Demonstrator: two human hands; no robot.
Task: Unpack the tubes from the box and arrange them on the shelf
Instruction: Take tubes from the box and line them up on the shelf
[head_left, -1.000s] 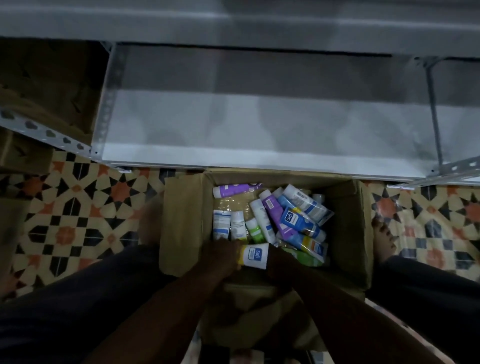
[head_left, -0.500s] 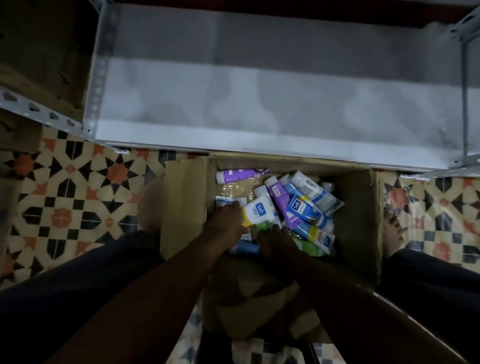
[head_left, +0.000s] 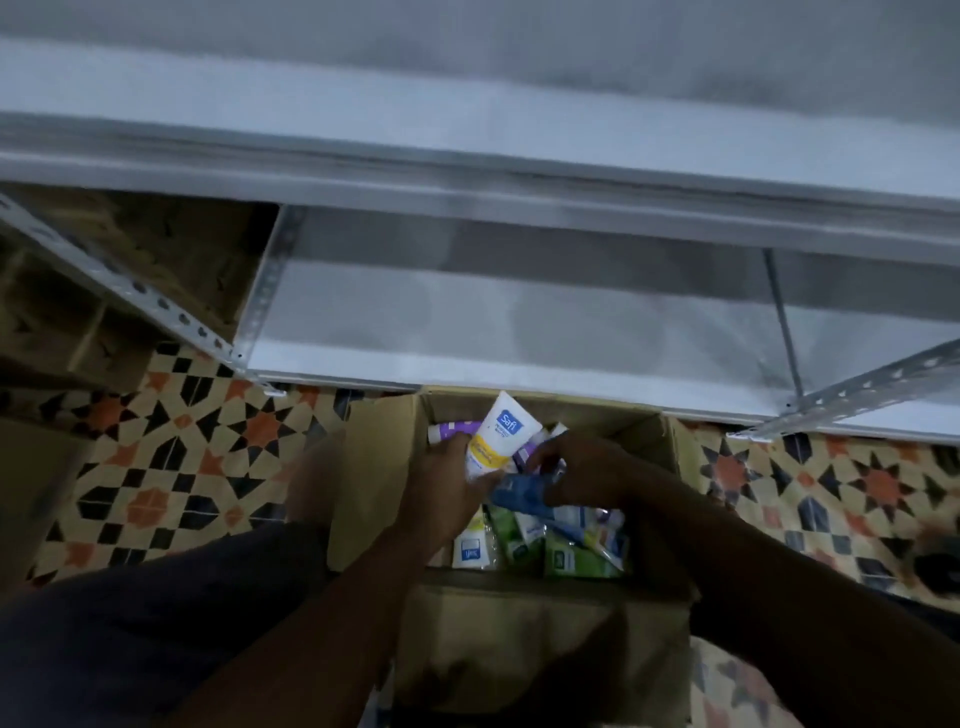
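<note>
L hand (head_left: 448, 486) grips white tube (head_left: 500, 439) | R hand (head_left: 589, 470) holds blue tube (head_left: 517, 494), blurred

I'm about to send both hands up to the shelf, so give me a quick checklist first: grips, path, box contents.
1. Left hand grips the white and yellow tube, lifted above the box: ok.
2. Right hand fingers curl over the blue tube; blurred, so firmness: cannot tell.
3. Shelf board lies straight ahead past the box: ok.
4. Box flaps folded out, opening free: ok.
5. Box unpacked: not ok, green tubes and others lie inside.
</note>
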